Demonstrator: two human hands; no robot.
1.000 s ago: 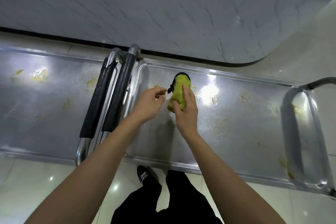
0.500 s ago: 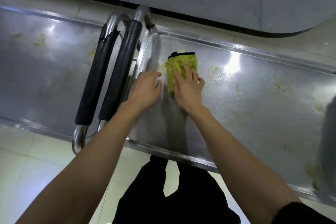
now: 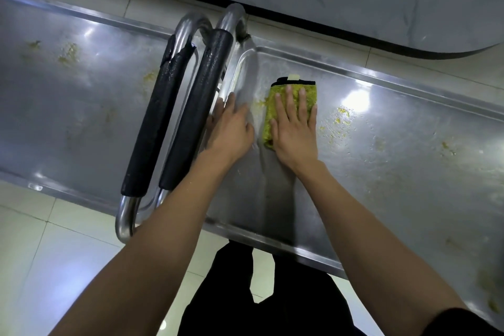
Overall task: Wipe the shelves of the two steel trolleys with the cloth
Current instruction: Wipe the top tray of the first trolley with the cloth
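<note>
Head view, dim overall, cool indoor light from overhead. Hard specular hotspots on the steel shelves (image 3: 409, 172): one right of centre beside the cloth (image 3: 291, 95), smaller ones upper left and at the left edge; smaller reflections on the floor tiles (image 3: 54, 248) at lower left and bottom centre. Soft shadow runs from under the hands (image 3: 296, 128) toward the near rim of the shelf, darkest between the two forearms. Strong wide-angle distortion: shelf rims and the dark wall base bow, forearms balloon toward the bottom corners. Centre reasonably sharp; far right and lower right corner soft and murky. Upper wall flat, low contrast.
</note>
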